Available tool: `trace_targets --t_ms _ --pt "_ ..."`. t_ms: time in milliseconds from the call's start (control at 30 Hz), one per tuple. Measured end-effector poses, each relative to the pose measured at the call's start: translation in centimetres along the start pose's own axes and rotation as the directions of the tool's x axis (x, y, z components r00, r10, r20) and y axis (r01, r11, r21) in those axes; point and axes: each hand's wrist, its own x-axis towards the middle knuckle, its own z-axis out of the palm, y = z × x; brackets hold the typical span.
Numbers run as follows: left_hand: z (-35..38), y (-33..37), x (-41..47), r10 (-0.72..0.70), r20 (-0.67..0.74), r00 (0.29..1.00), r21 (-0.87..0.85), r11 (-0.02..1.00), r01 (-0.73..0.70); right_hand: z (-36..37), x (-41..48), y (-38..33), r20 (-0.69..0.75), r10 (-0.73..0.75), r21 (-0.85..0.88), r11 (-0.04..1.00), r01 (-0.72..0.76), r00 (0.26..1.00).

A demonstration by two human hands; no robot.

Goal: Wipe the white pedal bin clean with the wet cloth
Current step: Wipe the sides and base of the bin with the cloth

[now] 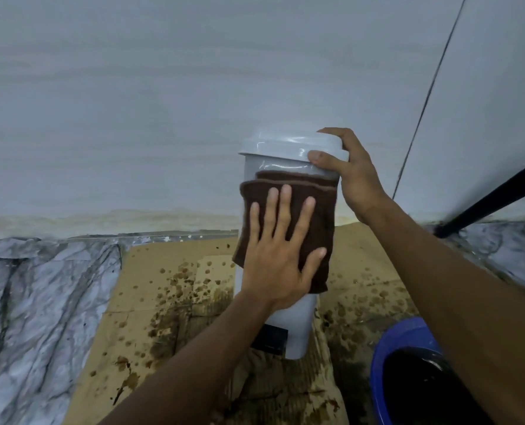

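The white pedal bin (292,323) stands upright on stained cardboard, its lid (289,145) closed and its black pedal (270,338) facing me. A folded dark brown cloth (316,204) lies flat against the bin's front wall, just under the lid. My left hand (281,250) presses on the cloth with fingers spread. My right hand (351,176) grips the right edge of the lid, thumb on the front rim, fingers over the top.
Brown cardboard (169,302) with dark spatter covers the marble-patterned floor (40,296). A blue bucket (402,342) of dark water sits at lower right. A black pole (494,197) leans at the right. A pale wall (132,102) stands right behind the bin.
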Motion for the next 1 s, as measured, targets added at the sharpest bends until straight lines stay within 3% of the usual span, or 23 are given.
trace_targets --t_ms 67,167,233,267,300,367,500,600,667,733,767,833,867,900,933,1000 --pt "0.6 1.0 -1.1 0.237 0.134 0.962 0.061 0.967 -0.247 0.3 -0.2 -0.1 -0.004 0.010 0.030 0.999 -0.010 1.000" --pt "1.2 1.4 -2.0 0.537 0.353 0.766 0.049 0.807 -0.588 0.2 -0.3 -0.3 0.014 0.024 0.021 0.999 -0.024 1.000" --pt "0.7 0.5 -1.8 0.636 0.429 0.641 0.053 0.691 -0.721 -0.2 -0.3 -0.3 0.037 0.029 0.004 1.000 -0.029 0.999" --pt "0.2 -0.3 -1.7 0.661 0.432 0.613 0.046 0.663 -0.747 -0.5 -0.2 -0.3 0.041 0.029 -0.007 1.000 -0.029 0.999" --pt "-0.2 -1.3 -1.5 0.677 0.411 0.611 0.040 0.656 -0.754 -0.7 -0.2 -0.3 0.040 0.031 -0.012 0.999 -0.031 0.999" --pt "-1.1 -3.4 -1.3 0.652 0.340 0.678 0.061 0.704 -0.708 -0.7 -0.2 -0.3 0.029 0.039 0.004 0.999 -0.039 0.999" --pt "-1.3 -5.0 -2.4 0.371 0.139 0.918 0.069 0.921 -0.383 -0.2 -0.2 -0.3 0.029 0.032 0.018 0.999 -0.032 0.999" --pt "-0.7 -2.8 -2.1 0.153 0.042 0.987 0.036 0.987 -0.154 -0.1 0.0 -0.2 0.029 0.035 0.035 0.999 -0.036 0.999" --pt "-0.1 -0.7 -1.4 0.107 0.041 0.993 0.058 0.992 -0.109 -0.3 0.1 -0.1 0.014 0.038 0.036 0.999 -0.039 0.999" --pt "0.5 0.4 -1.4 0.254 0.117 0.960 0.083 0.961 -0.264 -0.7 0.1 0.1 0.008 0.044 0.039 0.998 -0.044 0.999" --pt "0.7 0.2 -1.7 0.387 0.176 0.905 0.075 0.911 -0.405 -0.9 0.1 0.1 0.013 0.044 0.032 0.998 -0.045 0.999" --pt "0.5 -1.6 -2.6 0.626 0.279 0.728 0.032 0.751 -0.659 -1.1 0.0 0.2 0.030 0.037 0.015 0.999 -0.038 0.999" --pt "0.3 -2.8 -3.0 0.685 0.303 0.662 0.017 0.691 -0.722 -1.1 0.0 0.2 0.037 0.034 0.010 0.999 -0.034 0.999" --pt "0.1 -4.2 -3.4 0.700 0.305 0.646 0.012 0.675 -0.738 -0.9 0.1 0.2 0.038 0.033 0.008 0.999 -0.034 0.999" --pt "-0.2 -5.5 -3.7 0.673 0.290 0.680 0.013 0.708 -0.706 -0.6 0.1 0.2 0.035 0.034 0.010 0.999 -0.034 0.999" --pt "-0.5 -7.6 -4.1 0.521 0.228 0.822 0.011 0.843 -0.538 -0.2 0.2 0.1 0.023 0.033 0.020 0.999 -0.033 0.999"
